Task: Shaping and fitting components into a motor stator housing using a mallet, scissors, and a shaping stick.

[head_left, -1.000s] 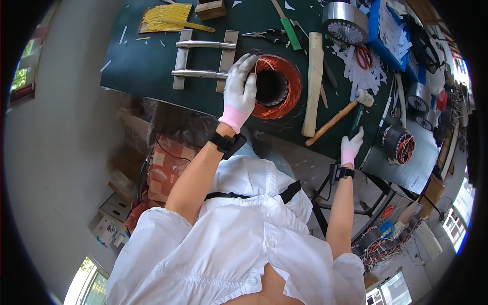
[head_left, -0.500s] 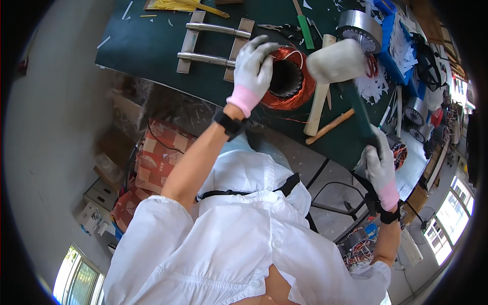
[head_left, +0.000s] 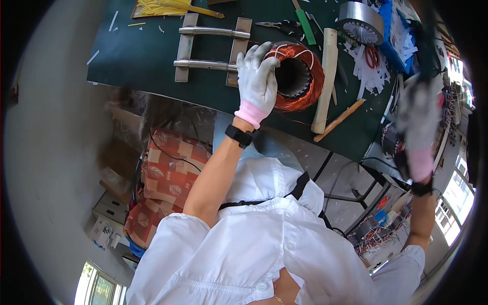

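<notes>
Nearest, the person's R hand (head_left: 419,116) is up at R, blurred, fingers apparently wrapped round a dark shaft (head_left: 428,43); its far end is lost to view. The hands are well apart. L hand (head_left: 258,79) rests w/ bent fingers on the L side of the copper-wound ring (head_left: 316,81), which sits nr the front edge of the bench (head_left: 134,63), bore open to view; can't tell how hard it presses. For a good hold, L palm should prob. brace the ring's outer side, fingertips off the thin strands & out of the bore, w/ the shaft well clear of those knuckles. Just R of the ring: a pale wooden bat (head_left: 325,81), then a brown rod (head_left: 339,120), both nr enough to get knocked, so worth a nudge away. L: a metal frame (head_left: 206,64). Farther back: pliers (head_left: 288,29), a green-handled tool (head_left: 305,28), yellow strips (head_left: 160,7) & red scissors (head_left: 372,57).
</notes>
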`<state>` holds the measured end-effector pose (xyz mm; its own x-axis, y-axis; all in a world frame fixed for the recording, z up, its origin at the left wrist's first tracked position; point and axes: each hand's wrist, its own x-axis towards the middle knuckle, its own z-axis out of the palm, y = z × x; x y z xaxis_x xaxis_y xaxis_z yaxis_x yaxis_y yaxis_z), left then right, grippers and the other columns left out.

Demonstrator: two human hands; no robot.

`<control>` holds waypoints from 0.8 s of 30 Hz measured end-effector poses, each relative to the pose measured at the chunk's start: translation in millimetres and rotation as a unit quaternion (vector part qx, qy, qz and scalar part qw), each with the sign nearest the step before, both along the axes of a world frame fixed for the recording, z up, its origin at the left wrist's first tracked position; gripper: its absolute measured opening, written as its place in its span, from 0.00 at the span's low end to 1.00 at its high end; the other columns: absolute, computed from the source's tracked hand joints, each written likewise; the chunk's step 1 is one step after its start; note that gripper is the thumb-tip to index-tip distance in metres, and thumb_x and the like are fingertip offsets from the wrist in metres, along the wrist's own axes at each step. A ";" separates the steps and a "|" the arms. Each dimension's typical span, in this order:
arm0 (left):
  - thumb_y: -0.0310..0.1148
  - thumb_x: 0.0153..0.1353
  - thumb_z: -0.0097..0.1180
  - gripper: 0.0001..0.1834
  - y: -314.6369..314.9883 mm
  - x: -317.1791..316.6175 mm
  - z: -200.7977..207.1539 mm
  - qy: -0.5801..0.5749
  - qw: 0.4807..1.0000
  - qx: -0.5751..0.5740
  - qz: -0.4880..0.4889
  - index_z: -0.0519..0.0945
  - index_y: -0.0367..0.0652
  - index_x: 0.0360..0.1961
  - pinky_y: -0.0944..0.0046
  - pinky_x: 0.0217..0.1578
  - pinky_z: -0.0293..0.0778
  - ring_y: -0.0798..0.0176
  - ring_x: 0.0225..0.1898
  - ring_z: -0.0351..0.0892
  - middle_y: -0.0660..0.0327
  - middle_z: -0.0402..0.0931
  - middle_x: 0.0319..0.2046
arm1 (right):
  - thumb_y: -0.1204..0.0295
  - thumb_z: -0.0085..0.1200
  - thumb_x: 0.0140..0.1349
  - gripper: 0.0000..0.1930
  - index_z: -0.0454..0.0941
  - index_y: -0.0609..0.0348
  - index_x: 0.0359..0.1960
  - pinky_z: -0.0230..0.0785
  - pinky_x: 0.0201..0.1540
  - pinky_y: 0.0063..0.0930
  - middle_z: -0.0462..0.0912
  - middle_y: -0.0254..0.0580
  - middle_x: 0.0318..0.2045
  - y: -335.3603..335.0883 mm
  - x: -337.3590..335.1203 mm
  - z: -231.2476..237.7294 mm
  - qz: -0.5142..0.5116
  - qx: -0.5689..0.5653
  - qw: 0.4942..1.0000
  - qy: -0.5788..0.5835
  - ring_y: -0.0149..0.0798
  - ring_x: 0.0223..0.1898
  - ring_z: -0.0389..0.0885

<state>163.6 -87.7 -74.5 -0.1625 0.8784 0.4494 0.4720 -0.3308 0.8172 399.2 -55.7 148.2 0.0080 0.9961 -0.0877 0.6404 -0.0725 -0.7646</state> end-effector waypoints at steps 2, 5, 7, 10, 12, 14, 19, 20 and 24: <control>0.23 0.56 0.43 0.11 10.7 -5.3 7.8 0.060 0.997 -0.014 -0.039 0.74 0.44 0.39 0.46 0.57 0.52 0.42 0.55 0.64 0.51 0.70 0.51 | 0.58 0.45 0.65 0.16 0.68 0.60 0.38 0.59 0.18 0.30 0.68 0.41 0.14 -11.3 8.5 -16.8 0.096 -0.090 0.987 -0.088 0.35 0.14 0.68; 0.24 0.53 0.45 0.10 14.4 -12.0 13.3 0.118 0.992 -0.028 -0.027 0.75 0.44 0.36 0.45 0.58 0.52 0.42 0.56 0.62 0.50 0.68 0.53 | 0.61 0.46 0.62 0.15 0.67 0.62 0.37 0.59 0.22 0.37 0.64 0.46 0.15 6.2 5.5 -2.4 0.292 -0.227 0.898 -0.238 0.41 0.16 0.67; 0.27 0.52 0.46 0.07 -14.5 -6.2 12.5 0.058 0.997 -0.041 -0.003 0.75 0.44 0.32 0.44 0.60 0.50 0.40 0.58 0.59 0.47 0.65 0.56 | 0.58 0.43 0.66 0.16 0.70 0.59 0.39 0.52 0.18 0.19 0.65 0.28 0.16 34.9 -6.2 26.9 0.100 -0.242 0.956 -0.132 0.20 0.16 0.60; 0.27 0.50 0.49 0.04 -19.1 2.1 5.6 0.108 0.993 -0.036 0.042 0.76 0.45 0.27 0.39 0.62 0.44 0.41 0.59 0.58 0.47 0.65 0.55 | 0.59 0.43 0.66 0.16 0.70 0.58 0.46 0.55 0.19 0.14 0.65 0.24 0.17 9.5 0.3 2.1 -0.105 -0.062 0.993 0.011 0.19 0.16 0.61; 0.27 0.50 0.49 0.05 -1.1 6.5 6.0 0.105 0.994 -0.026 -0.001 0.77 0.46 0.27 0.38 0.62 0.43 0.41 0.60 0.57 0.47 0.65 0.55 | 0.62 0.45 0.64 0.15 0.68 0.60 0.44 0.65 0.27 0.35 0.70 0.51 0.17 -56.3 12.6 -51.1 0.185 -0.009 0.950 -0.251 0.46 0.19 0.70; 0.27 0.49 0.49 0.05 -12.5 -6.9 6.4 0.127 0.990 -0.046 -0.029 0.77 0.46 0.28 0.36 0.62 0.41 0.40 0.60 0.56 0.47 0.65 0.55 | 0.62 0.46 0.61 0.13 0.69 0.60 0.39 0.62 0.26 0.33 0.67 0.52 0.16 -38.9 -8.1 -25.2 0.182 -0.365 0.888 -0.212 0.45 0.19 0.69; 0.28 0.48 0.48 0.09 -23.2 -5.4 -2.5 0.114 0.990 -0.065 0.045 0.79 0.50 0.29 0.36 0.62 0.38 0.42 0.62 0.54 0.51 0.65 0.56 | 0.59 0.44 0.64 0.14 0.69 0.58 0.35 0.56 0.20 0.23 0.64 0.27 0.15 29.4 5.6 21.0 -0.029 -0.208 0.977 -0.042 0.26 0.16 0.64; 0.28 0.48 0.48 0.09 -17.0 -1.0 -1.4 0.103 0.992 -0.060 0.034 0.79 0.50 0.29 0.36 0.62 0.38 0.42 0.62 0.54 0.51 0.65 0.56 | 0.59 0.44 0.64 0.13 0.69 0.58 0.35 0.59 0.21 0.26 0.65 0.30 0.14 20.8 17.9 11.0 -0.112 -0.159 0.979 0.055 0.29 0.17 0.66; 0.30 0.49 0.48 0.09 1.7 -5.8 4.4 0.146 0.988 -0.047 -0.036 0.79 0.51 0.30 0.36 0.62 0.38 0.42 0.63 0.51 0.52 0.64 0.57 | 0.60 0.43 0.64 0.13 0.69 0.58 0.34 0.63 0.22 0.30 0.66 0.36 0.14 -30.0 6.7 -27.6 0.050 -0.226 0.964 -0.131 0.34 0.17 0.68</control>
<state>157.8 -86.0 -70.2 0.0262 0.9229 0.3842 0.6698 -0.3015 0.6786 405.9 -85.7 120.6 -0.0057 0.8534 -0.5212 0.8288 -0.2876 -0.4800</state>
